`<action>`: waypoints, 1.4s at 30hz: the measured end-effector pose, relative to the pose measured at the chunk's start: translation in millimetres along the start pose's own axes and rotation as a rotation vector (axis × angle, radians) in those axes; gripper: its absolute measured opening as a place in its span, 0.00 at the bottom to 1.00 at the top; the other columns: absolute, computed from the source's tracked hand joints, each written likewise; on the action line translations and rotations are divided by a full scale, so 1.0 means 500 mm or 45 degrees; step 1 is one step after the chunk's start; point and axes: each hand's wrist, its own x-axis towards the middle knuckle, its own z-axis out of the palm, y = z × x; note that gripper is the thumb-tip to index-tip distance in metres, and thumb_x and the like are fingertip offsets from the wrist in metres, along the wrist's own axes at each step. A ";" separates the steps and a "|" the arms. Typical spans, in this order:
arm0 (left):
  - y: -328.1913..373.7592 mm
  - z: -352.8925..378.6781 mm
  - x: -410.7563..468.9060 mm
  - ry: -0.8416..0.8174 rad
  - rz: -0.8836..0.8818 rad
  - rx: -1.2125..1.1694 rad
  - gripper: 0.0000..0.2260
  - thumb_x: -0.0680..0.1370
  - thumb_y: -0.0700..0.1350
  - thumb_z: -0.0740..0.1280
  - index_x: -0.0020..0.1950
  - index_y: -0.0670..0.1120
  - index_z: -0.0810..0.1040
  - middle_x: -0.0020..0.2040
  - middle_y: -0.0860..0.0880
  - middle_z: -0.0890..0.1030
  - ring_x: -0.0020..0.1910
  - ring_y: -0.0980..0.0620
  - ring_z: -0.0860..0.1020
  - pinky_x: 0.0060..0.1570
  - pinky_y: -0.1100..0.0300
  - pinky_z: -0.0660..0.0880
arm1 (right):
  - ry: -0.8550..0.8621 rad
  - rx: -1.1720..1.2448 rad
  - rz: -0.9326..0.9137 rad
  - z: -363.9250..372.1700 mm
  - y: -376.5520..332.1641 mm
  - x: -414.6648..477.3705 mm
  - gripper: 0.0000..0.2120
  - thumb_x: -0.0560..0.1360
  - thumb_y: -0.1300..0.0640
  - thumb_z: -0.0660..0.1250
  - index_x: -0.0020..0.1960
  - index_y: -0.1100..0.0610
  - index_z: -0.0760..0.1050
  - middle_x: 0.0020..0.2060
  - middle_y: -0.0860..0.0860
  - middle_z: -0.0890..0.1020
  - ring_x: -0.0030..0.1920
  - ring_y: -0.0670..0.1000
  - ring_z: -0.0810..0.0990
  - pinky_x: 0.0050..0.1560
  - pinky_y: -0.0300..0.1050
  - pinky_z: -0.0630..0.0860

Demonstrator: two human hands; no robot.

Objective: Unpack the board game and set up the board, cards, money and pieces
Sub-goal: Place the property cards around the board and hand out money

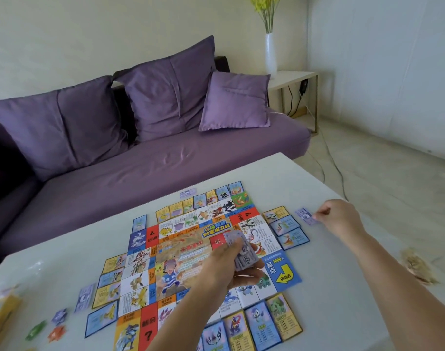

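Blue and yellow property cards [254, 323] line the near edge of the game board [181, 252], which lies unfolded on the pale tabletop [322, 282] with more cards along its other sides. To the near left sit three small playing pieces, green [36, 330], orange [56, 333] and blue [59, 315], and just beyond them a left-side note [84, 297] lies flat beside the cards.

Over the middle of the board the left hand [224, 267] grips a stack of banknotes [239, 252], fingers curled under and thumb on top. Right of the board, the right hand [335, 219] pinches a single banknote [306, 216] at its end, low at the tabletop just past the right row of cards. A far note [188, 194] lies beyond the far row.

The step looks like dealing money to each side. To do it well, set the note flat and clear of the cards, then slide just one sheet off the stack with the thumb so two do not go together.

As for containers, a blurred yellow packet [1, 315] at the near left edge hides whatever it holds, and crumpled wrapping [416, 267] at the right shows nothing inside. Beyond the purple sofa [165, 160], a white vase [271, 54] holds yellow flowers [265, 6].
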 end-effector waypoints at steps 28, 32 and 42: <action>-0.066 -0.181 -0.170 0.233 0.157 0.105 0.12 0.82 0.47 0.57 0.51 0.42 0.77 0.44 0.44 0.80 0.44 0.50 0.79 0.48 0.56 0.76 | -0.642 -0.249 -1.261 0.088 -0.341 -0.436 0.43 0.73 0.45 0.68 0.78 0.48 0.46 0.72 0.42 0.51 0.73 0.42 0.49 0.73 0.38 0.55; -0.081 -0.191 -0.177 0.280 0.180 0.206 0.12 0.82 0.48 0.57 0.52 0.44 0.78 0.51 0.42 0.80 0.54 0.46 0.79 0.58 0.42 0.74 | -0.626 -0.276 -1.303 0.107 -0.356 -0.457 0.34 0.76 0.60 0.63 0.77 0.52 0.51 0.72 0.46 0.54 0.73 0.46 0.50 0.73 0.44 0.58; -0.098 -0.258 -0.181 0.373 0.126 0.310 0.07 0.79 0.42 0.64 0.44 0.44 0.81 0.36 0.47 0.78 0.34 0.52 0.73 0.40 0.60 0.73 | -0.684 -0.280 -1.432 0.142 -0.364 -0.448 0.35 0.71 0.44 0.71 0.74 0.46 0.61 0.72 0.46 0.58 0.72 0.46 0.55 0.70 0.40 0.59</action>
